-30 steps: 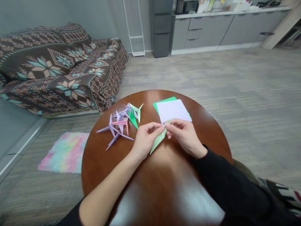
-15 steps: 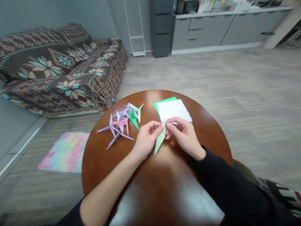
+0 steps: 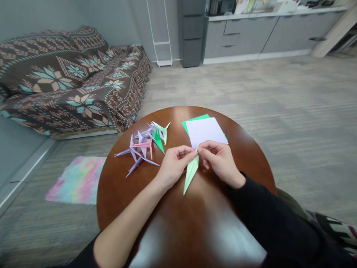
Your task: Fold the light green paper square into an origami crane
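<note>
Between my two hands is a pale green folded paper [image 3: 191, 172], its long point hanging down toward me over the table. My left hand [image 3: 176, 163] pinches its upper left edge between thumb and fingers. Thumb and forefinger of my right hand [image 3: 220, 160] grip the top end, and the fingertips of both hands nearly meet there. The very top of the fold is partly hidden by my fingers. Just beyond my hands lies a stack of square paper sheets [image 3: 205, 130], white or pale lilac on top with green sticking out beneath.
On the left of the round brown table [image 3: 122, 208] lies a heap of folded paper figures [image 3: 143, 145] in lilac, pink and green. A sofa with a patterned cover [image 3: 83, 82] stands beyond at left, with a fluffy pastel rug [image 3: 76, 180] on the floor.
The folded paper has shifted slightly toward me and shows more of its face. My hands have moved a little to the right, both still gripping it.
</note>
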The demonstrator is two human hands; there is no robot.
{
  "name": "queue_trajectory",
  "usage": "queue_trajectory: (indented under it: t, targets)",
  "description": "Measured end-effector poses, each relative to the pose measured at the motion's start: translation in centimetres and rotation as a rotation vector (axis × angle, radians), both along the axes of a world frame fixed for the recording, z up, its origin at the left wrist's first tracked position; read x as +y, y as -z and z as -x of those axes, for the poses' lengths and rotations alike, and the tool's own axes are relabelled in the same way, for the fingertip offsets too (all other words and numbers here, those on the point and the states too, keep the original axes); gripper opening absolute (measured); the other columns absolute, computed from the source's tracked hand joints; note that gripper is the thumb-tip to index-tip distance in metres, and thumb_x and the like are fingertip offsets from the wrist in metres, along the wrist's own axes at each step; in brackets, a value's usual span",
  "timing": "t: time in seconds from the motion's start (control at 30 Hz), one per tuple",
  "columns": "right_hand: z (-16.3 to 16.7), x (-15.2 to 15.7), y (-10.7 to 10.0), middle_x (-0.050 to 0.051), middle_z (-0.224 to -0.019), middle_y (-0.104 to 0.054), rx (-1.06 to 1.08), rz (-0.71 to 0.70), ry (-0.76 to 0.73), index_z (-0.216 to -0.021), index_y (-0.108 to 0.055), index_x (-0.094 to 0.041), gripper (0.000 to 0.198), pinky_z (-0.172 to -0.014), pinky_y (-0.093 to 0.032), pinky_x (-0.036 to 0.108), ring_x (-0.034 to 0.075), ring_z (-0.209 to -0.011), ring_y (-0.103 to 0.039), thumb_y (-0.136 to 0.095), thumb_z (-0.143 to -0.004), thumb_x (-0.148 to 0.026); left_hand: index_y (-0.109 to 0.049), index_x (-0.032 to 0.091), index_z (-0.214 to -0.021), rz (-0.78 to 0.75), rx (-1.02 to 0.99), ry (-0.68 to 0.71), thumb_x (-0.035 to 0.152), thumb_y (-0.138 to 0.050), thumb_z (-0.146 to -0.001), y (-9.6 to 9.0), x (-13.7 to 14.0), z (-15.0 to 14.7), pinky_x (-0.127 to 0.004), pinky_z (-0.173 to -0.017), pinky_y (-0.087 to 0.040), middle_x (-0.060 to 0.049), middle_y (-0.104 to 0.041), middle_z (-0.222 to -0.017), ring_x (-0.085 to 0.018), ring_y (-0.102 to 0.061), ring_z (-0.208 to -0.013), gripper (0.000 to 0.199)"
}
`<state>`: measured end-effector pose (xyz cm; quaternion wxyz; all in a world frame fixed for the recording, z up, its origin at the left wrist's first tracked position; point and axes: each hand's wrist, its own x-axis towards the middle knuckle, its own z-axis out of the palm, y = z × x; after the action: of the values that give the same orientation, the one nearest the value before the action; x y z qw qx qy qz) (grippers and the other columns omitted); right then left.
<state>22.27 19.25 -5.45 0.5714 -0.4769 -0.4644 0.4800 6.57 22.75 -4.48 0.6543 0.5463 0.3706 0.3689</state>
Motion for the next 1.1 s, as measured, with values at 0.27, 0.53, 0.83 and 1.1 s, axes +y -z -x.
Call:
queue_trajectory:
  t: [0.27,0.53,0.83,1.1]
  targets:
    - [0.3,0.0,-0.1,-0.005,-0.048,-0.056,0.041,-0.015,-0.001,-0.079,-0.07,-0.016,0.022,-0.04,-0.034,0.023,0.009,-0.037,-0.046,-0.078,-0.08,-0.036,-0.074,0.013,-0.079,-0.094,0.044,-0.084,0.039,-0.081,-0.075,0.1,0.0,0.0,-0.024,-0.065,-0.047,-0.003,-0.071,-0.072,-0.014,-0.06,-0.067,0.027]
    - [0.4,-0.3,-0.3,-0.006,-0.044,-0.051,0.078,0.026,0.032,-0.074,-0.069,-0.017,0.023,-0.035,-0.026,0.022,0.008,-0.033,-0.04,-0.079,-0.078,-0.038,-0.073,0.013,-0.078,-0.116,0.028,-0.058,0.037,-0.081,-0.074,-0.1,-0.1,-0.1,-0.025,-0.068,-0.048,-0.003,-0.07,-0.073,-0.014,-0.061,-0.068,0.025]
    - [0.0,0.4,-0.3,-0.008,-0.041,-0.044,0.183,-0.003,0.228,-0.071,-0.068,-0.017,0.02,-0.034,-0.021,0.022,0.006,-0.034,-0.033,-0.081,-0.074,-0.033,-0.072,0.013,-0.076,-0.076,0.064,0.002,0.034,-0.078,-0.077,-0.3,-0.3,-0.1,-0.024,-0.064,-0.043,-0.002,-0.067,-0.069,-0.013,-0.057,-0.064,0.022]
    - [-0.2,0.5,-0.2,-0.006,-0.047,-0.049,0.039,-0.012,0.105,-0.077,-0.069,-0.018,0.026,-0.037,-0.029,0.023,0.008,-0.038,-0.041,-0.08,-0.077,-0.042,-0.072,0.014,-0.081,-0.095,0.042,0.001,0.037,-0.075,-0.08,0.0,-0.1,-0.1,-0.025,-0.07,-0.046,-0.002,-0.069,-0.075,-0.014,-0.06,-0.07,0.023]
